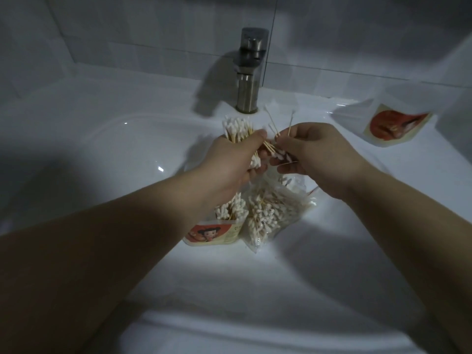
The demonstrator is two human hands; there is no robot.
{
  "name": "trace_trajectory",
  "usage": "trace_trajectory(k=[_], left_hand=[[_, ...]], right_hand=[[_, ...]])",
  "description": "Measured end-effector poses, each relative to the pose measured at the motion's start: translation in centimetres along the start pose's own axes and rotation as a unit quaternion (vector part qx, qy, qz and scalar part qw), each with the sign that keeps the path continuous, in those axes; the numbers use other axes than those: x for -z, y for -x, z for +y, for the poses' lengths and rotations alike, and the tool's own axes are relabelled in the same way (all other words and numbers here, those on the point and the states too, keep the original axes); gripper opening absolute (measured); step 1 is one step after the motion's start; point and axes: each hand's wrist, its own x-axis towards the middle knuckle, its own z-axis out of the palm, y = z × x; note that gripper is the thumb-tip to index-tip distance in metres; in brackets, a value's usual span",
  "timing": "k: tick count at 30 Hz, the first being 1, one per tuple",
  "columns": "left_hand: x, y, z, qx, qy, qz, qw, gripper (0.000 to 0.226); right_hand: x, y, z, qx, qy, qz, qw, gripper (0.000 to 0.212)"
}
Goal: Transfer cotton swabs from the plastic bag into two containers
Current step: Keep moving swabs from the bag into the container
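Observation:
Over the white sink basin (102, 154), my left hand (229, 167) grips a thick bundle of wooden-stemmed cotton swabs (237, 130), their white tips fanning out past my fingers. My right hand (314, 154) pinches a few loose swabs (281, 129) right beside that bundle; two stick upward. Below my hands, in the basin, lies a clear plastic bag of swabs (270, 213). Next to it on the left stands a container with a red cartoon label (217, 232), swabs showing in it. A second container with the same label (393, 125) lies on the sink's right ledge.
A brushed metal faucet (251, 72) stands at the back of the sink, just behind my hands. White tiled wall rises behind it. The room is dim, with light falling on the basin's middle.

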Motion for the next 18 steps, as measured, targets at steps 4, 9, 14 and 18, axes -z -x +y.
trace_trajectory(k=[4,9,14,18], left_hand=[[0.13,-0.5,0.35,-0.001,-0.001,0.04,0.999,0.023],[0.05,-0.7,0.29,-0.037,-0.08,0.064,0.994,0.031],[0.35,-0.71,0.3,-0.064,-0.15,0.047,0.985,0.025],[0.37,-0.64,0.03,-0.068,-0.158,0.037,0.984,0.017]], right_hand=[[0.3,-0.22,0.17,-0.007,0.018,0.018,1.0,0.013],[-0.27,0.23,-0.02,0.007,0.033,-0.03,0.999,0.017],[-0.59,0.52,0.0,0.029,0.04,-0.058,0.997,0.022],[-0.36,0.45,0.2,0.014,0.042,-0.081,0.996,0.017]])
